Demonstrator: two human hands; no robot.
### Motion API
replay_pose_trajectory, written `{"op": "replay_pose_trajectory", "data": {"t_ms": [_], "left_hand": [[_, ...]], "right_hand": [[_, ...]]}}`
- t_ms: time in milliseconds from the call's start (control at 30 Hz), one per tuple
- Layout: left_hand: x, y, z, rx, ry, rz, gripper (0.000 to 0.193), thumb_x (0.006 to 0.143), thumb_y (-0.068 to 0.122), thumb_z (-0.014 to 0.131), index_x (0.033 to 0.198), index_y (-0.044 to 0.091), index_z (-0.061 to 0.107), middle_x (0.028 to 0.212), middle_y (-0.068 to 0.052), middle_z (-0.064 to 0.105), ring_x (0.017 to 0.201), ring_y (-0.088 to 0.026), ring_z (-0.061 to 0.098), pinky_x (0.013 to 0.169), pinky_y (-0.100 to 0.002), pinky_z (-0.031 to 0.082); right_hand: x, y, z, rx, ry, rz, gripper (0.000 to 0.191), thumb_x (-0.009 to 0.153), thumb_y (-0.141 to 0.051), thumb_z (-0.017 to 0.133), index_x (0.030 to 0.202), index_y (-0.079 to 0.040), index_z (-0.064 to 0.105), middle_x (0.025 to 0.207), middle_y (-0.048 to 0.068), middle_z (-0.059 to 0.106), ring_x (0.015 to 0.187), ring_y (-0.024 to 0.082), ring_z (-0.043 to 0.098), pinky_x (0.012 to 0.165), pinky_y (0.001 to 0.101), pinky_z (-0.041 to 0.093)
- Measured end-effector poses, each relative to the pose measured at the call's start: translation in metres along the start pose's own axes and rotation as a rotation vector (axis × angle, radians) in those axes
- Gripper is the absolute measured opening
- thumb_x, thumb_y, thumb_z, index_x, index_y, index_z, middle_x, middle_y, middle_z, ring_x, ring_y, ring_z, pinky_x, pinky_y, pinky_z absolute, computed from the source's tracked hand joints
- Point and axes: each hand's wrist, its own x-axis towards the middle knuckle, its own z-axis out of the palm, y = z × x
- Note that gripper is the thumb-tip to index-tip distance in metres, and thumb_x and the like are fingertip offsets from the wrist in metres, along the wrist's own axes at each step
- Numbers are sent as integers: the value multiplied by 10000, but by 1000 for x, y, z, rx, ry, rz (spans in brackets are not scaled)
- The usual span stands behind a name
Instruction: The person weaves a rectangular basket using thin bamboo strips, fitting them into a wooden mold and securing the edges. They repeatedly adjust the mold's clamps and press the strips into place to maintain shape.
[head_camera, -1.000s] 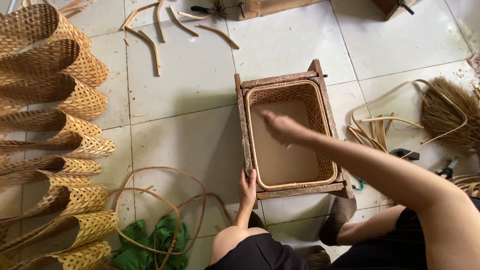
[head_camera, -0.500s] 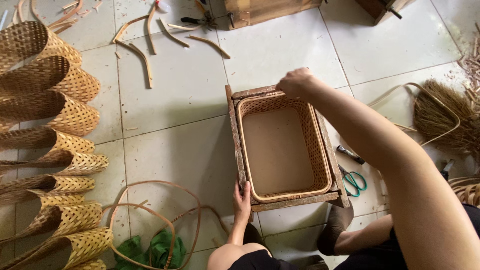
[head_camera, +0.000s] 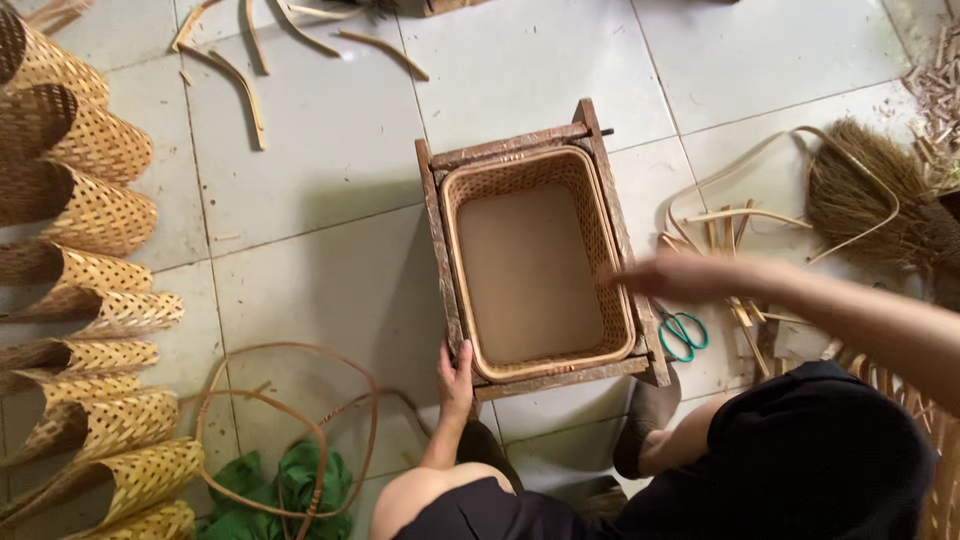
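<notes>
Woven rattan basket (head_camera: 590, 215) in wooden frame (head_camera: 435, 225); left hand (head_camera: 455, 380) gripping.

1. The basket (head_camera: 538, 270) is tan weave with a plain pale brown bottom.
2. Its frame (head_camera: 440, 270) is dark, weathered brown wood.
3. The scissors (head_camera: 683, 332) have green handles.
4. The woven sleeves (head_camera: 95, 200) are golden, in an open diamond lattice.
5. The floor (head_camera: 320, 170) is pale grey tile.
6. The cloth (head_camera: 285, 490) is green, perhaps leaves.
7. The broom (head_camera: 865, 200) is dull brown.
</notes>
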Motion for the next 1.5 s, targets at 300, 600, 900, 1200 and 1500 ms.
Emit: {"op": "replay_pose_trajectory", "data": {"t_ms": [300, 600, 900, 1200, 1500], "left_hand": [[-10, 10, 3, 39, -20, 20, 591, 1037, 356, 574, 1489, -12, 474, 1381, -134, 634, 1229, -205, 608, 1057, -335, 470], [-14, 11, 4, 37, -24, -4, 609, 1036, 390, 570, 1490, -7, 484, 1358, -140, 639, 1208, -215, 606, 1043, -344, 470], [-19, 24, 5, 149, -16, 84, 622, 1045, 404, 559, 1495, -14, 463, 1432, -163, 599, 1283, -233, 584, 1088, -348, 435], [-21, 17, 6, 131, 2, 20, 614, 1032, 416, 567, 1478, 1, 494, 1416, -150, 618, 1274, -233, 592, 1078, -350, 440], [-23, 18, 7, 131, 6, -76, 590, 1024, 426, 560, 1447, 17, 537, 1353, -157, 663, 1220, -244, 633, 1049, -359, 475]], "right_hand": [[-22, -83, 83, -133, -266, -27, 478, 1017, -270, 512, 1490, -203, 509, 1039, 172, 682, 997, 321, 676, 898, 453, 541], [-32, -92, 114, -651, -288, -90, 549, 1034, -138, 500, 1566, -174, 368, 1056, 207, 595, 752, 296, 691, 579, 382, 571], [-42, -83, 81, -405, -289, -76, 485, 972, -228, 584, 1444, -163, 497, 1007, 212, 661, 779, 341, 697, 607, 446, 577], [-95, -59, 67, -257, -236, 88, 423, 967, -260, 617, 1387, -273, 564, 868, 145, 695, 782, 338, 705, 661, 495, 558], [-98, -60, 94, -647, -335, 107, 541, 1030, -156, 491, 1547, -267, 379, 1103, 225, 584, 675, 250, 694, 531, 382, 578]]}}
